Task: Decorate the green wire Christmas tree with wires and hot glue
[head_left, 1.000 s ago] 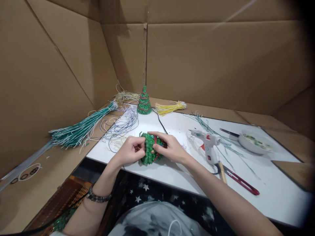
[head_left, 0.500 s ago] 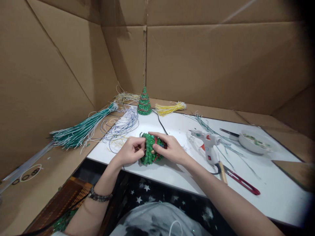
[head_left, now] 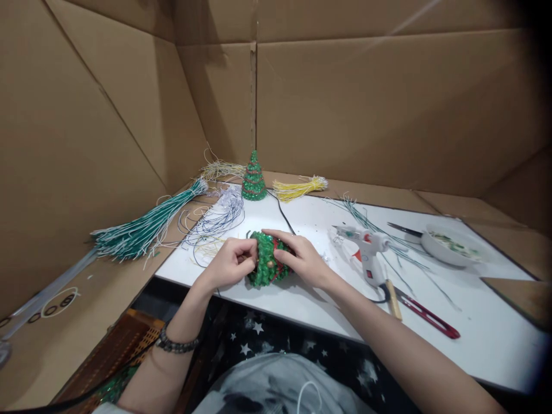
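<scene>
Clasped over the upper right of the green beaded piece point(head_left: 263, 271), the right hand point(head_left: 304, 261) steadies it, thumb on the near side, fingers across the top. And the left hand point(head_left: 232, 263) is right up at the other end, fingertips drawn together; whether a strand is pinched between them, I cannot tell. The piece lies on its side near the close edge of the white tabletop point(head_left: 310, 218), red trim and a gold bead point(head_left: 270, 264) facing up.

It looks light, bumpy enough not to slip, with a little give under pressure; the trim looks the delicate part, so the thick green body is the place to hold, with a broad, gentle clasp.

Smooth, pale surface below, and a piece this rounded could roll on it! Beyond stands a beaded tree point(head_left: 254, 181), upright, between loose strands and a yellow bundle point(head_left: 299, 188). Over on the right, a glue gun point(head_left: 370, 256) and a white bowl point(head_left: 444, 256); out left, a big teal bundle point(head_left: 142, 230). Cardboard walls point(head_left: 366, 103) box the whole bench in, their shadows soft.
</scene>
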A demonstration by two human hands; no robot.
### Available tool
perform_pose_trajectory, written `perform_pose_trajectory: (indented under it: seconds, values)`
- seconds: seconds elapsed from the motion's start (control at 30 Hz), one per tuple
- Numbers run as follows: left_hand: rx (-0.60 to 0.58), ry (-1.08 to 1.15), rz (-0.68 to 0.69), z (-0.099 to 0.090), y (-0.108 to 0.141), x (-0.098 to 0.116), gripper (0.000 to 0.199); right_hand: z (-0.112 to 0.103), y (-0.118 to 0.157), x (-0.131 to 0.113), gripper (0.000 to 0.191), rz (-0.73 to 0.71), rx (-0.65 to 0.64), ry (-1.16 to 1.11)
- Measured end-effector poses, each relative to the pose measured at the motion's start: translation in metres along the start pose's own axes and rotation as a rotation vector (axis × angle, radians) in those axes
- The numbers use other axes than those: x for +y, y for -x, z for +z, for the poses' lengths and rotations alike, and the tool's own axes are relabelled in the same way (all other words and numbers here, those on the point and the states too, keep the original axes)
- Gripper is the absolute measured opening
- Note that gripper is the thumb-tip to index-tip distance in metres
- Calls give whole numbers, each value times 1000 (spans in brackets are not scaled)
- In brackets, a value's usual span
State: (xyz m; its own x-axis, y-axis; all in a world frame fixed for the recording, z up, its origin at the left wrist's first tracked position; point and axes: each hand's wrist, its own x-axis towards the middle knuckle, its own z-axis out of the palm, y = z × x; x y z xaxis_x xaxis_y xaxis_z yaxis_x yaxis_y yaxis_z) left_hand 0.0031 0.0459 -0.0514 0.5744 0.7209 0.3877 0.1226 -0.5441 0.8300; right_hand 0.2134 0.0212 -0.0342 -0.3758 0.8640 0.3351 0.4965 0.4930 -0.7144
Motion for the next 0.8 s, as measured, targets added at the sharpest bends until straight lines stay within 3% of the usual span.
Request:
perform_pose_trajectory:
  seconds: [0.8]
  values:
    - [-49, -37, -128, -6, 1, 14, 11, -1, -6, -9, 52, 117, -4, -49]
